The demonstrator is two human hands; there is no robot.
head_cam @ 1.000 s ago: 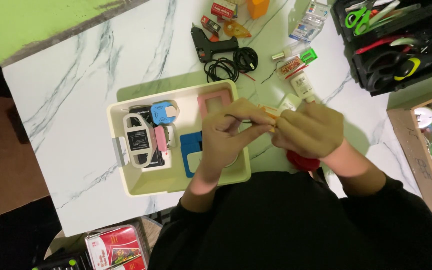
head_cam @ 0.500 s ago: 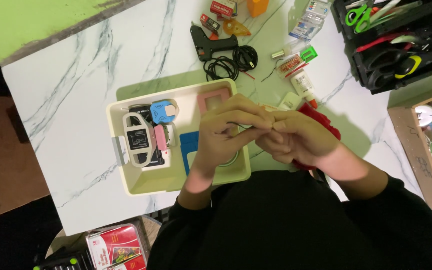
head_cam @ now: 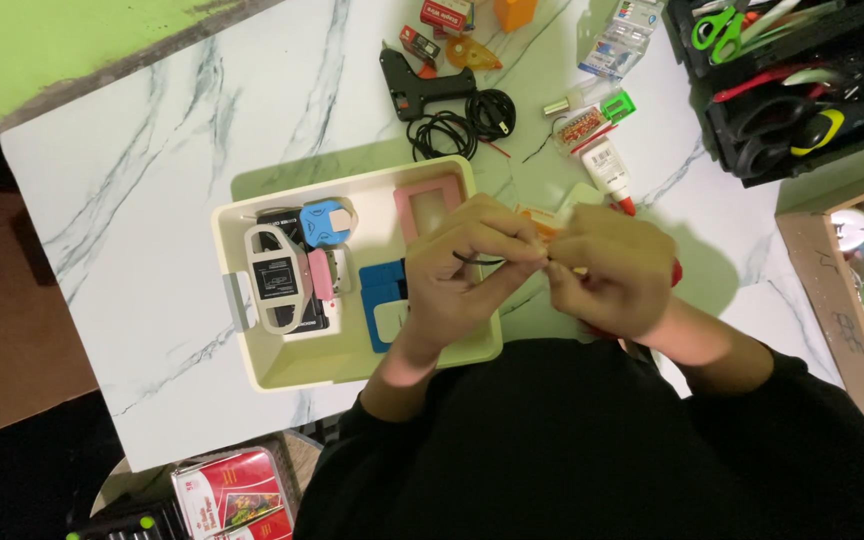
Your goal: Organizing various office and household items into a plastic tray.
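My left hand (head_cam: 457,285) and my right hand (head_cam: 612,268) meet fingertip to fingertip above the right end of a cream tray (head_cam: 282,372). Between the pinched fingers runs a thin black strand (head_cam: 476,261); my left fingers curl round it and my right fingertips pinch its end. A small orange piece (head_cam: 536,216) shows just behind the fingers. A red object (head_cam: 675,272) lies under my right hand, mostly hidden. In the tray lie a white and black punch tool (head_cam: 274,280), a round blue tool (head_cam: 325,222), a pink frame (head_cam: 428,200) and blue pieces (head_cam: 380,285).
A black glue gun (head_cam: 414,82) with its coiled cord (head_cam: 460,122), a white glue bottle (head_cam: 607,165) and small packets lie behind the tray. A black organiser (head_cam: 802,80) with scissors stands far right, a cardboard box (head_cam: 847,300) at right, and a red packet (head_cam: 232,495) below the table edge.
Both hands have shifted slightly toward me and drawn closer at the fingertips. My right hand turned, so the red object under it now shows at its edge.
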